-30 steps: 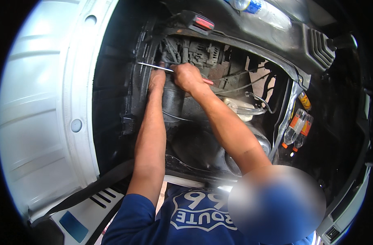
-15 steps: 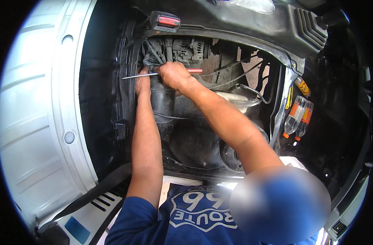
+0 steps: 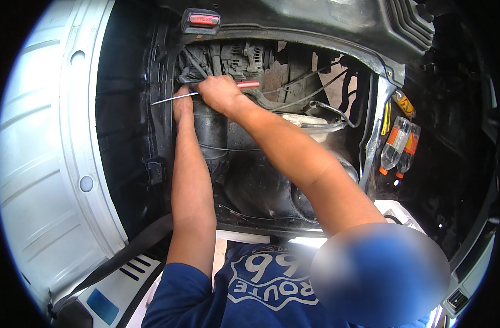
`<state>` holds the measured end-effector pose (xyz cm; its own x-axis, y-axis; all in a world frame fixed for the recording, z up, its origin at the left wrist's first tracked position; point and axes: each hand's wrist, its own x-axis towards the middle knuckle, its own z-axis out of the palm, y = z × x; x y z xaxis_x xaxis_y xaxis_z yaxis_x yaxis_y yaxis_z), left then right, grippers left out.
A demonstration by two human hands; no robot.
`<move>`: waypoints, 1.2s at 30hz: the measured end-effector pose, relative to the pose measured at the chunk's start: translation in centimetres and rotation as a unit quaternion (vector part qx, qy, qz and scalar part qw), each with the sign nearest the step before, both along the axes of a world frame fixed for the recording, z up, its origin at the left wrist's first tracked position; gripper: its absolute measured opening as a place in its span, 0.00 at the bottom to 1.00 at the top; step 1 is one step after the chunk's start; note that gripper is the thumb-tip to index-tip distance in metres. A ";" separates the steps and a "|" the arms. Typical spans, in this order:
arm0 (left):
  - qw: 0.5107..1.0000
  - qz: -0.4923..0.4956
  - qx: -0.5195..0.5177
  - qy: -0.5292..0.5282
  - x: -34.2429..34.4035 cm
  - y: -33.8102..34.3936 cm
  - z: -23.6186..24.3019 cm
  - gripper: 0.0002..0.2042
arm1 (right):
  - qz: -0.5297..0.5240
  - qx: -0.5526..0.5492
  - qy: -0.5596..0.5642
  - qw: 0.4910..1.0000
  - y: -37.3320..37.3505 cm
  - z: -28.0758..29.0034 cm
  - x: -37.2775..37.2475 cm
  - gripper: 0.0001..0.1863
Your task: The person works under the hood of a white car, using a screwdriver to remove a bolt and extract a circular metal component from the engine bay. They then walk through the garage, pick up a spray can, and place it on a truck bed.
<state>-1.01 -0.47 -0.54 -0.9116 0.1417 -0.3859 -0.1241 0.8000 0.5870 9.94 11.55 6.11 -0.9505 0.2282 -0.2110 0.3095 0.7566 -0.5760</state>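
My right hand (image 3: 219, 95) is closed around a screwdriver. The screwdriver's red handle (image 3: 248, 85) sticks out to the right of the fist, and its thin metal shaft (image 3: 168, 99) points left, crossing over my left hand. My left hand (image 3: 182, 104) reaches down beside the right one, at the top of a black cylindrical housing (image 3: 210, 131). Its fingertips are hidden among dark hoses (image 3: 192, 65) at the far left of the engine bay, so its grip does not show.
Around the bay runs a black metal rim (image 3: 294, 46), with a seat-belt buckle (image 3: 202, 21) on its far left. Plastic bottles (image 3: 396, 143), a yellow-handled tool (image 3: 386, 117) and a yellow container (image 3: 403, 104) lie at right. A ribbed finned part (image 3: 242, 60) and a bent pipe (image 3: 337, 112) sit inside.
The whole view has shifted slightly, so the scene sits a little farther left and higher. Both hands and the screwdriver keep nearly the same place over the engine parts.
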 end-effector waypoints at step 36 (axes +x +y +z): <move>0.996 -0.053 -0.044 0.064 -0.7 -0.4 -2.2 0.33 | 0.024 -0.019 -0.026 0.999 0.9 0.8 1.1 0.17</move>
<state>-1.66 -0.90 -2.73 -0.9356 0.2109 -0.2832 0.0351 0.8535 0.5198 11.03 12.46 6.93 -0.9476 0.1738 -0.2681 0.3040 0.7487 -0.5891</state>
